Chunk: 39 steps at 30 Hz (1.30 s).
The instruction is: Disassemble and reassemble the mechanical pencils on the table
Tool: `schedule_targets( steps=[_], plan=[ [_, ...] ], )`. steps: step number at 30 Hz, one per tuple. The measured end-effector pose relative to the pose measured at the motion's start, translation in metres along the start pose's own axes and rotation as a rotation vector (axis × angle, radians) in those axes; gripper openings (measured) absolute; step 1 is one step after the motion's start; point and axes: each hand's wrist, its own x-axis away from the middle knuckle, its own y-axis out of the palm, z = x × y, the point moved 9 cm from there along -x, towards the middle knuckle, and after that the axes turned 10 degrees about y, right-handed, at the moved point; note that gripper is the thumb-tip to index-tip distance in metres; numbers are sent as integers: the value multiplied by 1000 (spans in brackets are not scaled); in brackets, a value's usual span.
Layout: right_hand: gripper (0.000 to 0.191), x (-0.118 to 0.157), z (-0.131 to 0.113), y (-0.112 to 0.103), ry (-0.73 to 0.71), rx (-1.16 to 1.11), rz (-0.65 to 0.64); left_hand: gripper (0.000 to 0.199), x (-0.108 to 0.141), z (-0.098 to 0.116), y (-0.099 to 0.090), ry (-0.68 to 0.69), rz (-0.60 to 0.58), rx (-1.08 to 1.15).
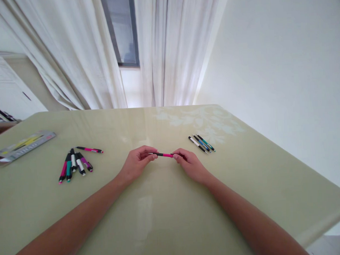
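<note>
Between my two hands, over the middle of the table, a pink and black pen (165, 154) lies level from left to right. My left hand (137, 161) is closed, pinching the black end between thumb and fingers. The pink end sits in the closed fingertips of my right hand (188, 162). Just beyond my right hand, several pens (201, 143) lie side by side, slanting, in white, blue and green with black. Off to the left rests a loose fanned pile of pens (74, 163) in pink, green, white and purple, with one pink pen (89, 149) behind it.
An opened pen box (26, 146), grey with yellow, lies at the table's left side. The pale green table (151, 226) ends at a back edge before white curtains (178, 48). A white wall (283, 70) runs along the right, and a white cabinet (7, 85) stands at the far left.
</note>
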Motion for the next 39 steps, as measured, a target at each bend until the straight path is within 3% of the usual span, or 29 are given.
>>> schedule_targets(
  steps=[8,18,23,27,30,33,36,39],
  plan=[
    [32,-4,11,-2,86,-147,-6,26,3,8,-1,-30,48,-121],
    [29,-6,12,-3,22,-87,9,24,4,13,5,32,-52,-309],
    [26,-6,11,-5,7,-128,17,43,6,23,10,116,-101,-428],
    [27,-5,9,-5,16,-121,9,55,6,19,10,53,-83,-411],
    [28,-3,7,-5,23,-132,-2,40,6,19,8,61,-42,-350],
    [28,-2,6,-3,33,-147,-13,25,5,19,14,95,-99,-317],
    [29,-2,8,0,43,-139,-23,27,5,17,20,95,-179,-335],
    [30,-3,12,1,59,-148,-30,29,4,23,20,132,-162,-393]
  ],
)
